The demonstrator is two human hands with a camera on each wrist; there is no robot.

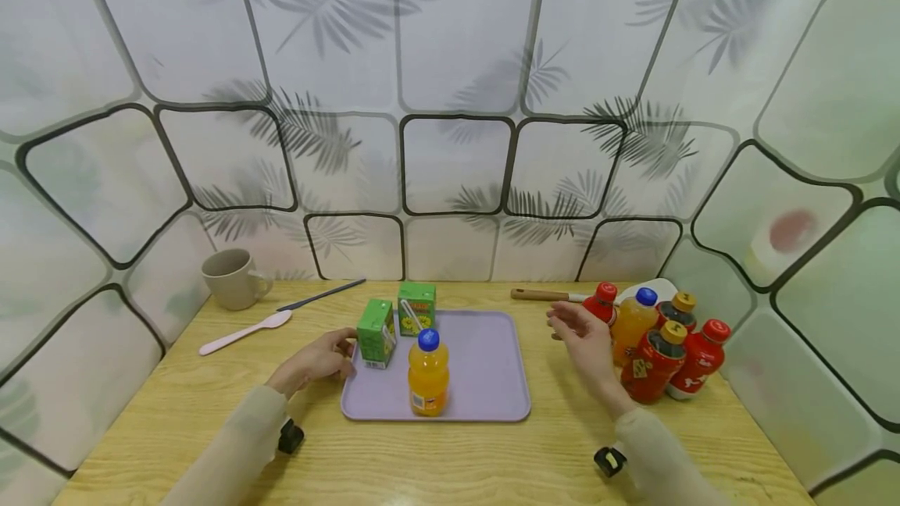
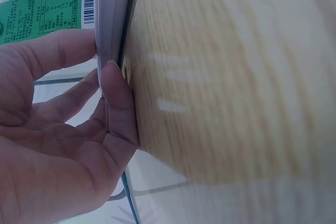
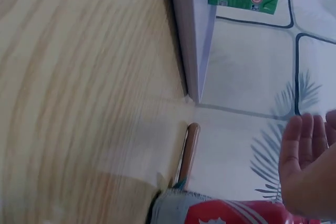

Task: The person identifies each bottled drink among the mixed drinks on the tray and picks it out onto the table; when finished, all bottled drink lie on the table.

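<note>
My left hand (image 1: 319, 358) is at the left rim of a pale purple tray (image 1: 485, 365), and in the left wrist view its fingers grip the tray's edge close to the tabletop. On the tray stand two green drink cartons (image 1: 376, 334) and an orange juice bottle (image 1: 428, 377) with a blue cap. My right hand (image 1: 583, 338) hovers between the tray and a group of bottles, its fingers loosely bent and holding nothing. Nearest to it are a red-capped bottle (image 1: 601, 303) and another orange juice bottle (image 1: 633, 326).
Red bottles (image 1: 654, 365) crowd the right side, in front of a wooden-handled utensil (image 1: 537, 295). A grey mug (image 1: 232, 279), a pink spoon (image 1: 246, 332) and a thin dark stick (image 1: 323, 295) lie at the back left. A patterned curtain (image 1: 450, 162) encloses the wooden table (image 1: 422, 467).
</note>
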